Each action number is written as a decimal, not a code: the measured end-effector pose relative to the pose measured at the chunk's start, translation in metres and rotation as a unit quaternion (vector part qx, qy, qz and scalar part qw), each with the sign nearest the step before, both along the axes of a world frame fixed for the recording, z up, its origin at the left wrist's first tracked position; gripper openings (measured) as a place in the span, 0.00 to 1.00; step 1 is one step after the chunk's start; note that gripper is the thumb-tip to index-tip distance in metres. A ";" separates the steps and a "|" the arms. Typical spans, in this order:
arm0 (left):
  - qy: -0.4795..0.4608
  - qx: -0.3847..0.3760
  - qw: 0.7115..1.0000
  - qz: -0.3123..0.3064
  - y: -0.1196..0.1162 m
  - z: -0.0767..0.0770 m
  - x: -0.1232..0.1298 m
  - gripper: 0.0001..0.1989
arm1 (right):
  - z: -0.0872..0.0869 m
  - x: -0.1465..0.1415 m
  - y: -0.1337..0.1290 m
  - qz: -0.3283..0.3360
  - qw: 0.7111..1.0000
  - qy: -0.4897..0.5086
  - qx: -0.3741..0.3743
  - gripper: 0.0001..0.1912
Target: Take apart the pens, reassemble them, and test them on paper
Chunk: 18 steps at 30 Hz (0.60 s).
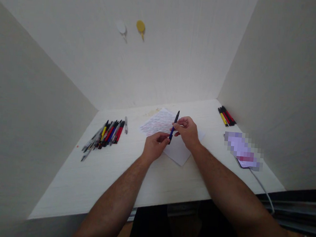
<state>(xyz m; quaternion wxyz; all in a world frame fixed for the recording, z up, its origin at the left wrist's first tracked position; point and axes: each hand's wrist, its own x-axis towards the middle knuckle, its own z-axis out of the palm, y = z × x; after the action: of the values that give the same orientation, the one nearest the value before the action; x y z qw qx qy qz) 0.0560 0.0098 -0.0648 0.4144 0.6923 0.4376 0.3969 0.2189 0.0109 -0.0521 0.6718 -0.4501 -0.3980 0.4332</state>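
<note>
A dark blue pen point(174, 125) with a black end is held upright, slightly tilted, above the sheets of paper. My left hand point(156, 145) pinches its lower end between thumb and fingers. Higher on the barrel, my right hand point(188, 131) grips the same pen with thumb and fingers. Under the hands lies a plain white sheet point(179, 154). Behind it, a paper point(157, 121) is covered with coloured scribbled lines.
Several pens point(109, 132) lie in a pile on the left of the white table point(91, 186). More red, black and yellow pens point(226, 116) lie at the back right. A phone point(241, 149) with a cable rests on the right. Two hooks are on the wall.
</note>
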 end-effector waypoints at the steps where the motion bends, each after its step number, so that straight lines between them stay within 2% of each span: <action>1: -0.018 -0.011 1.000 0.001 0.002 -0.001 0.000 0.10 | -0.001 0.000 0.000 0.011 1.000 -0.004 -0.008 0.21; 5: -0.060 -0.023 0.997 0.036 0.007 -0.002 -0.002 0.09 | -0.006 -0.002 -0.002 0.063 0.995 -0.065 -0.037 0.17; 8: -0.050 -0.015 0.997 0.055 0.008 0.000 -0.004 0.08 | -0.008 -0.006 -0.005 0.088 0.987 -0.121 -0.059 0.13; 13: -0.010 0.003 0.999 0.049 0.009 -0.002 -0.006 0.08 | -0.007 -0.011 -0.010 0.084 0.979 -0.167 -0.074 0.09; 18: 0.033 0.034 0.998 0.050 0.013 -0.006 -0.008 0.08 | -0.010 -0.007 -0.007 0.068 0.983 -0.141 -0.100 0.10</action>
<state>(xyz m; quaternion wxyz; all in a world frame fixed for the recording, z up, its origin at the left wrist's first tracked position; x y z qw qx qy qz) 0.0478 0.0227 -0.0703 0.3554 0.6962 0.4709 0.4089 0.2117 0.0044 -0.0622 0.5295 -0.5435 -0.4734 0.4473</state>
